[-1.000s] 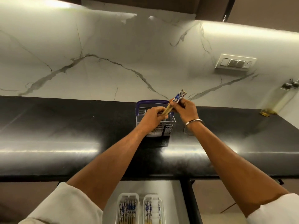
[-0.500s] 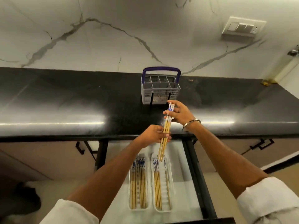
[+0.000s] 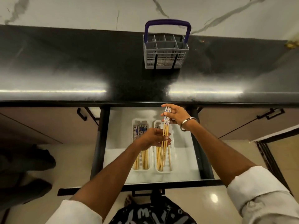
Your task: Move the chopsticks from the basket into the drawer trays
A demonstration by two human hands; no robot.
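Both hands hold a small bundle of chopsticks [image 3: 165,135] above the open drawer [image 3: 181,160]: pale bamboo shafts with blue-and-white patterned tops. The right hand [image 3: 175,115] pinches the patterned ends between thumb and fingers; the left hand [image 3: 154,138] curls round the shafts lower down. How many sticks are in the bundle is hard to make out, and their lower tips blend with the sticks already lying in the right tray [image 3: 163,170] beneath the fingers. The left hand covers part of the left tray [image 3: 140,169]. The bundle runs lengthwise with the trays, patterned ends towards the counter [image 3: 80,70], where the basket [image 3: 165,62] stands well beyond the fingers.
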